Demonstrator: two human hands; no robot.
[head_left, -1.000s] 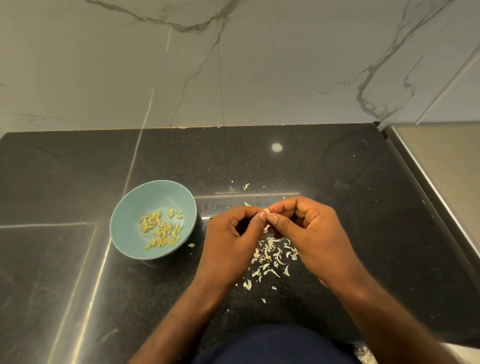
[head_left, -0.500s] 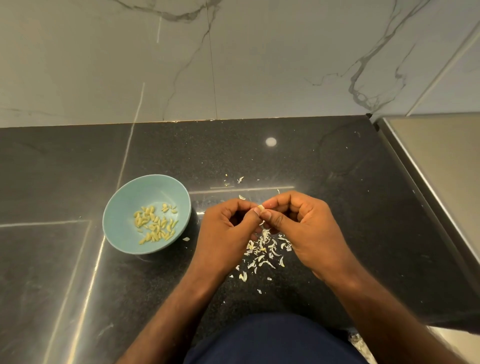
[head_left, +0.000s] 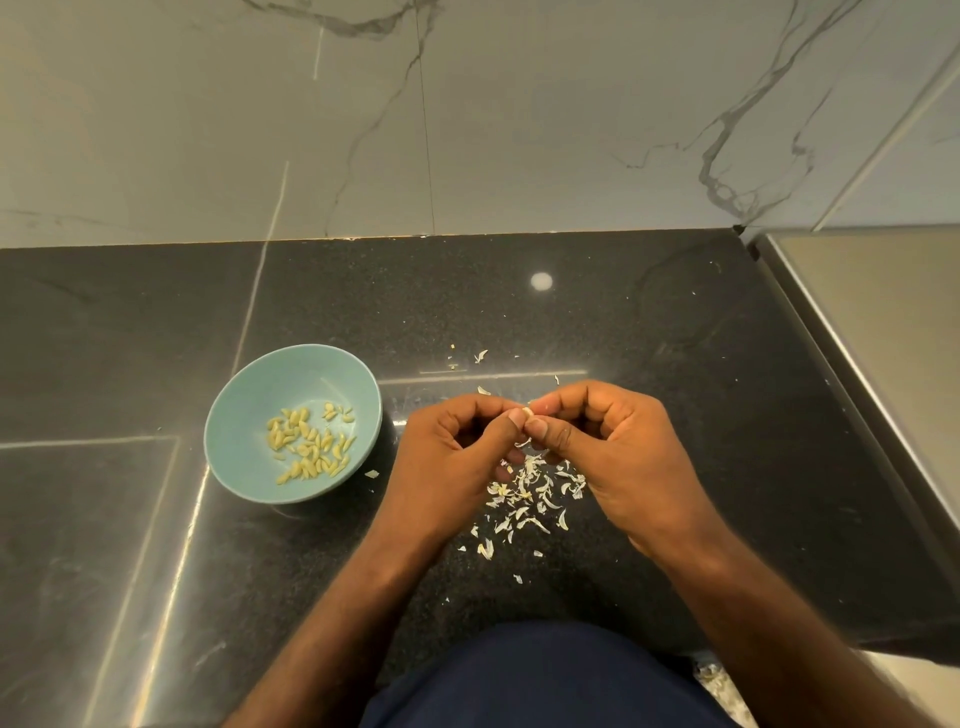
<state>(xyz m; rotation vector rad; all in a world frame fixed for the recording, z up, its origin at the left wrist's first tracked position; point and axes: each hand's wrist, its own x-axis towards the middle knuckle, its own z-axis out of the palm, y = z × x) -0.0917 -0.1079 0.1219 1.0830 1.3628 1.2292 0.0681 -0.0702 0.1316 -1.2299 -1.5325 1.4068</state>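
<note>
My left hand (head_left: 447, 467) and my right hand (head_left: 618, 457) meet thumb to thumb above the black counter (head_left: 675, 364). Between their fingertips they pinch one small pale seed (head_left: 527, 412). Under and between the hands lies a scatter of whitish seed husks (head_left: 530, 499). To the left stands a light blue bowl (head_left: 234, 431) holding several yellowish peeled seeds (head_left: 310, 447). The bowl is a short gap away from my left hand.
A marble wall (head_left: 467, 130) rises behind the counter. A steel surface (head_left: 893, 322) borders the counter on the right. A few loose husks (head_left: 480, 356) lie beyond the hands. My dark blue clothing (head_left: 540, 680) shows at the near edge.
The hands stay together, pinching the seed, with only slight finger movement. The view has shifted a little; the bowl and husks have not moved on the counter.
</note>
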